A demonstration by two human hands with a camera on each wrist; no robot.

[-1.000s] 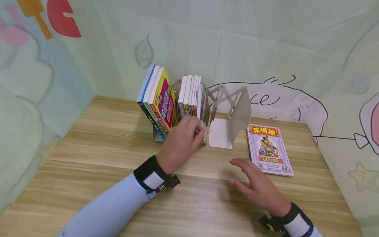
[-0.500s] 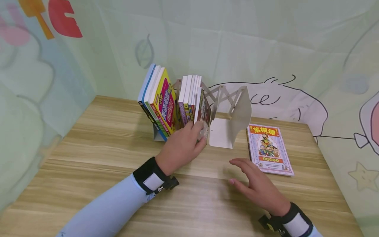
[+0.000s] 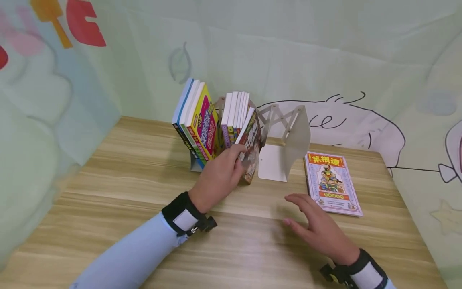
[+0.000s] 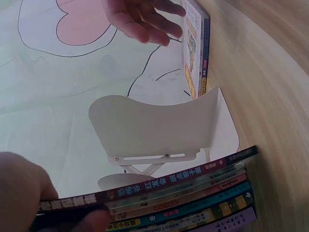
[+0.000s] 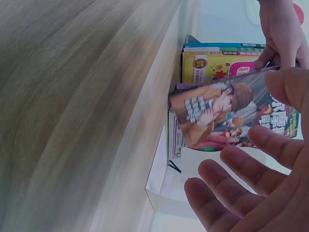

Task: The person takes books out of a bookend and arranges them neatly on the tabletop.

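Note:
With thumb and fingers, my left hand [image 3: 218, 176] grips a thin dark-brown comic book [image 3: 252, 140] by its spine edge. The book leans to the right, apart at its top from the row of slim books [image 3: 234, 114] beside it. Its illustrated front cover faces the right wrist camera, where the comic book [image 5: 217, 108] shows figures and white lettering. In the left wrist view its printed spine lies above the other spines [image 4: 188, 210]. My right hand [image 3: 321, 233] hovers over the table with fingers spread and nothing in them, near a purple-bordered book [image 3: 333, 182] lying flat.
An expandable cream metal book rack [image 3: 297, 136] stands against the wall, its right section without books. Taller books, a yellow book [image 3: 207, 120] in front, lean at its left end. The wood-grain table [image 3: 238, 249] stretches toward me.
The brown comic book has been drawn forward and tipped to the right, away from the slim books, by my left hand. My right hand stays about where it was.

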